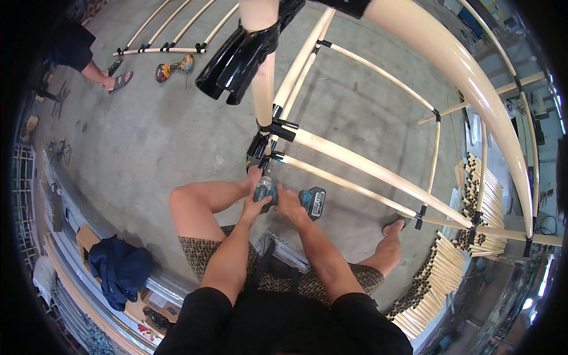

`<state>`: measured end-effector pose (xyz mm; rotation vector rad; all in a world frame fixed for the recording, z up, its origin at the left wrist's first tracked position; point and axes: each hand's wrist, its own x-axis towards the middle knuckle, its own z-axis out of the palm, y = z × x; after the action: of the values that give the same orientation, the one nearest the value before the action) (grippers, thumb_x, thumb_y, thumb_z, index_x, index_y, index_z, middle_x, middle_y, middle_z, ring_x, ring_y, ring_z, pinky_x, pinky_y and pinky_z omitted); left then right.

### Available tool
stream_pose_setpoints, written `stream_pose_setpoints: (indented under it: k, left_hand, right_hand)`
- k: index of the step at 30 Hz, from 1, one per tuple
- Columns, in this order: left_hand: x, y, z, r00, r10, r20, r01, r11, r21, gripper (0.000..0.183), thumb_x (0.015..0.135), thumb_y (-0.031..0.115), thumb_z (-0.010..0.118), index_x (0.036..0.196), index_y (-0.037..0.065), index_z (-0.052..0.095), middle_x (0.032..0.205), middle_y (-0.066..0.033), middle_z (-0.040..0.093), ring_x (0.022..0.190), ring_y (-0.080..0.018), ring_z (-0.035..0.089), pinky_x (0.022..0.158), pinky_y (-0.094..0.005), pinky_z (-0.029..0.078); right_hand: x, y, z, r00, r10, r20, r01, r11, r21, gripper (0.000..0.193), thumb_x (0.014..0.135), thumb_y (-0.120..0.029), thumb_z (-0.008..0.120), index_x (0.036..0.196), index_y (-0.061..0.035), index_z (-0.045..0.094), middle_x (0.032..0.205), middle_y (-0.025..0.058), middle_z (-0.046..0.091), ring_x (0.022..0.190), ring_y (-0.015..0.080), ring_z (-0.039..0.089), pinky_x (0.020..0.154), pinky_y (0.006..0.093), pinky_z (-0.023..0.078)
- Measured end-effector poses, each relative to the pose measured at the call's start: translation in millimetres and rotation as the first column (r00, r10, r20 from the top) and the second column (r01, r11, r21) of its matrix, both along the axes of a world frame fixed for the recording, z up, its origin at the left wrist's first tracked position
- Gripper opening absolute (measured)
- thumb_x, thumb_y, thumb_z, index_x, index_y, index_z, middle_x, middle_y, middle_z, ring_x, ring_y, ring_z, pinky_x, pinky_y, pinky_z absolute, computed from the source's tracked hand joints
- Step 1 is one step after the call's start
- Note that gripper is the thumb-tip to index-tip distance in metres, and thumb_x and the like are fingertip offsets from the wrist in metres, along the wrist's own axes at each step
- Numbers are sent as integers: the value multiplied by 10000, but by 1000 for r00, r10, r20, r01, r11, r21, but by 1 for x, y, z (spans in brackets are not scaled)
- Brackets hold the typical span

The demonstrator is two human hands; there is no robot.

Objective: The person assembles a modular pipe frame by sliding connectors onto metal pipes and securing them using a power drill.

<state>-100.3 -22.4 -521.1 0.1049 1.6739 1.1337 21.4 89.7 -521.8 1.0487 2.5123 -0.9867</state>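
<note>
Both my hands are closed on a teal-and-black cordless drill (265,188). My left hand (254,208) wraps the rear of its body, and my right hand (289,201) grips the handle, beside the battery (314,203). The drill's nose points away from me at a black pipe joint (276,155) low on the frame; whether the bit touches a screw is too small to tell. From that joint a cream-coloured pipe (343,183) runs off to the right. Above it, another black joint (278,128) joins an upright and a thicker cream pipe (378,171).
A large cream pipe (461,77) crosses close overhead at right. Bundles of cream pipes (435,278) lie at the lower right. An orange-and-black drill (174,68) sits on the floor near another person's foot (121,81). Dark clothing (120,266) lies at left.
</note>
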Motion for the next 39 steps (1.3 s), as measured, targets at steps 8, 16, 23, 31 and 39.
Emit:
stream_pose_setpoints:
  k: [8, 16, 23, 31, 39]
  left_hand:
    - [5, 4, 4, 999, 23, 35, -23, 1000, -9, 624, 739, 232, 837, 1275, 63, 565, 1081, -73, 649, 901, -181, 656, 696, -339, 561]
    - [9, 5, 14, 996, 93, -7, -92, 995, 43, 566, 712, 208, 855, 1199, 37, 622, 1049, -91, 669, 873, -182, 667, 695, -330, 573]
    - [5, 2, 15, 996, 62, -65, -57, 995, 78, 567, 716, 221, 854, 1192, 15, 625, 1039, -94, 676, 886, -175, 663, 702, -318, 555]
    - [4, 4, 23, 994, 65, -90, -60, 997, 49, 616, 706, 291, 864, 1166, -36, 617, 1074, -127, 668, 889, -204, 661, 707, -339, 547]
    - [21, 1, -35, 799, 557, 228, -541, 830, -133, 637, 689, 219, 890, 1159, -41, 547, 1049, -149, 648, 888, -251, 661, 678, -385, 564]
  right_hand:
    - [2, 4, 1, 1000, -13, -3, 14, 998, 58, 700, 628, -149, 816, 1215, -31, 453, 941, 265, 650, 901, 457, 647, 794, 499, 537]
    - [0, 4, 13, 999, -41, -3, 41, 999, 22, 672, 643, -144, 806, 1213, -41, 466, 941, 269, 644, 902, 470, 641, 790, 511, 532]
    - [1, 1, 17, 999, -21, -25, 23, 997, 71, 665, 639, -146, 809, 1202, -16, 480, 923, 268, 644, 885, 465, 646, 775, 507, 537]
    - [-5, 1, 23, 999, -30, 30, 28, 995, 92, 672, 636, -163, 820, 1189, -9, 471, 912, 263, 652, 885, 453, 650, 776, 501, 533]
    - [-24, -26, 5, 982, -154, 110, 146, 986, 77, 660, 668, -204, 835, 1176, -19, 456, 927, 239, 665, 911, 433, 650, 805, 501, 514]
